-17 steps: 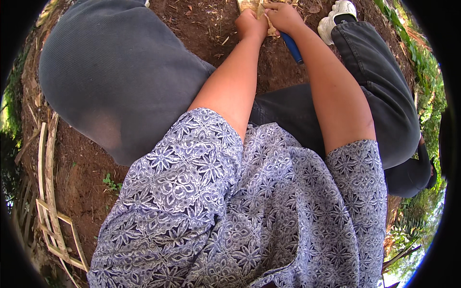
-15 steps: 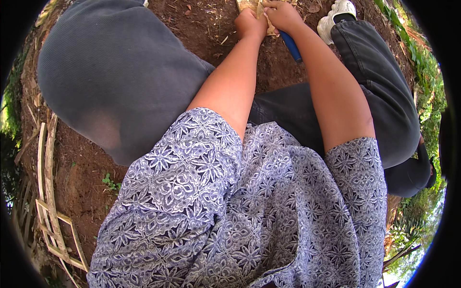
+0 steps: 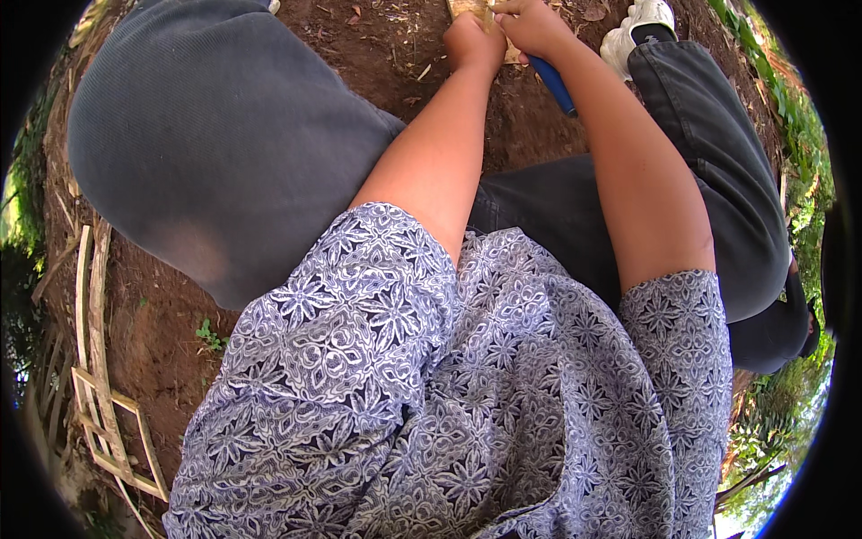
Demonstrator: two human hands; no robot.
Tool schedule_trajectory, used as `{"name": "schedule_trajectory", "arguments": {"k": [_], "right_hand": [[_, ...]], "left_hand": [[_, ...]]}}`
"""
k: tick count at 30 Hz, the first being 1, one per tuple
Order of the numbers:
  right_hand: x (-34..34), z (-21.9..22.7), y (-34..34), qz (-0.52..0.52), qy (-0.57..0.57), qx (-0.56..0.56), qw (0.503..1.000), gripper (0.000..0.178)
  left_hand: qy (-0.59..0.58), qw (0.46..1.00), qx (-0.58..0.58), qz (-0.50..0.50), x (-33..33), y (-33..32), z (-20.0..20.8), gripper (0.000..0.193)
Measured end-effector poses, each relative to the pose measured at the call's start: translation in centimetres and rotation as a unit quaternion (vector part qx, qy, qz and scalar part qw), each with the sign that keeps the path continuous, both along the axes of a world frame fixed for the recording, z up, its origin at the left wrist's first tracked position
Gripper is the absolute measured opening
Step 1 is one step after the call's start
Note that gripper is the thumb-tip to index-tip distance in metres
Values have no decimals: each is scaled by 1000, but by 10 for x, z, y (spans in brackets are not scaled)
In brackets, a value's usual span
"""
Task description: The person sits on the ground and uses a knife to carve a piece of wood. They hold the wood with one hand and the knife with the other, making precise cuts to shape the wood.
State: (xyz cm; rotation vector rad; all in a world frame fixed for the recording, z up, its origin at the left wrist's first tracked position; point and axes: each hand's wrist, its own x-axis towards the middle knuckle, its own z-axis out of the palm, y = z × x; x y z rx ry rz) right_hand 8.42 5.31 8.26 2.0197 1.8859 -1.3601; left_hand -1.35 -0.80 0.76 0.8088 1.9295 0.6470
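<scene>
as the head-worn view shifts slightly and the right forearm point(image 3: 637, 153) swings a touch farther out to the right, a person low over brown soil point(image 3: 525, 135) keeps both hands together at the far edge of the scene. the change is small: the blue handle point(image 3: 552, 86) has moved rightward along with the right hand point(image 3: 534, 31), and the left hand point(image 3: 474, 43) stays close beside it, so the hold on the work looks unbroken. the pale strip point(image 3: 489, 16) shows where the two hands meet, at the right side of the left fingers and touching them, with the right fingertips reaching left to it. the left fingers are curled tight and appear to be holding the pale strip, though their underside is hidden. the right fingers are wrapped around the blue handle, which juts out near and to the right from below the palm; whatever is fixed to its far end cannot be made out. beneath and just beyond the hands lies a flat pale board point(image 3: 461, 6), cut off by the far edge of the view. a white shoe point(image 3: 648, 20) rests on the ground to the right, and a narrow wooden frame point(image 3: 109, 463) lies well apart on the left.
</scene>
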Motion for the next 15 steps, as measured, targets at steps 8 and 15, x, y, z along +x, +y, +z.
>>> {"name": "schedule_trajectory", "arguments": {"k": [8,15], "right_hand": [[1,27,-23,-81,58,-17,995,30],[31,56,-29,-302,198,7,933,36]], "left_hand": [[-212,977,-13,10,-10,-1,26,30],[-388,919,-71,26,-25,5,45,38]]}}
